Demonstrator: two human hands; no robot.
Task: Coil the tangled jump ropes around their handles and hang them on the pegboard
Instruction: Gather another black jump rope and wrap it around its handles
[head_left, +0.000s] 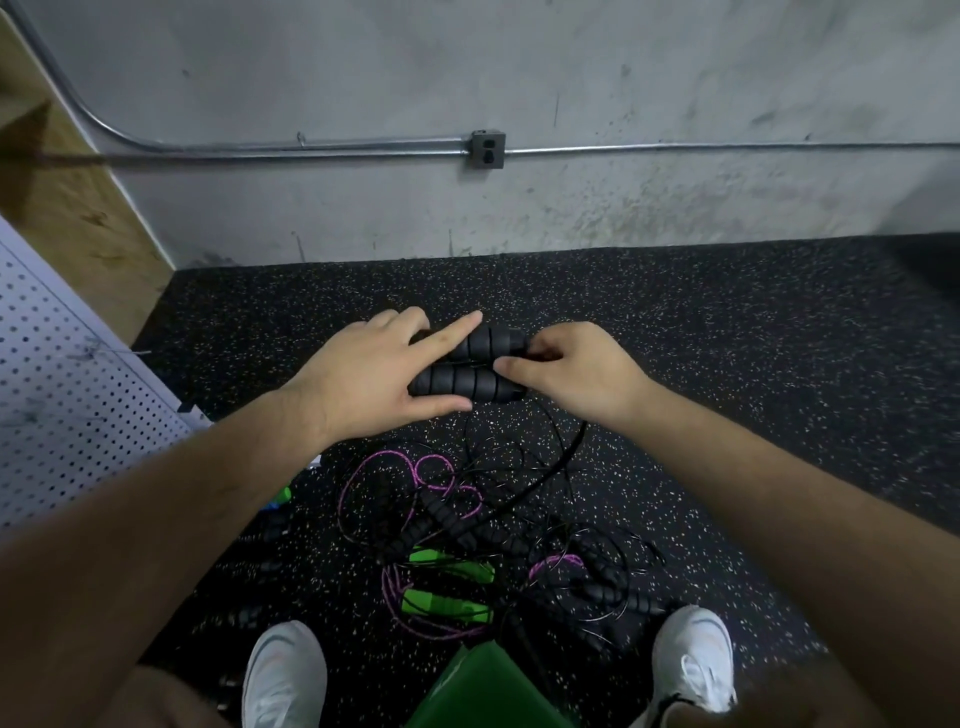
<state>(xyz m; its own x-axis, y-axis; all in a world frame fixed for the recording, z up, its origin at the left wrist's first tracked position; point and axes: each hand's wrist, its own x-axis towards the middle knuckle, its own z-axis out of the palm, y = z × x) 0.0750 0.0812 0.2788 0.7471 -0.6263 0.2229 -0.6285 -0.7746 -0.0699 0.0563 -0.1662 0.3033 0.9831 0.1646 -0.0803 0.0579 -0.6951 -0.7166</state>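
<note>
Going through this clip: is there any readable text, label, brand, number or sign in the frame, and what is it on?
None can be read.
Outlet box: no marking legible.
Shoes: no brand shows.
Black handles, green handles: no print shows.
Green sheet at the bottom edge: a faint pale mark, too blurred to read.

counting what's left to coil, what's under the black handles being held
Black cord hangs from the held handles to a pile of pink cord, green handles and black handles. The left forearm hides its edge.
</note>
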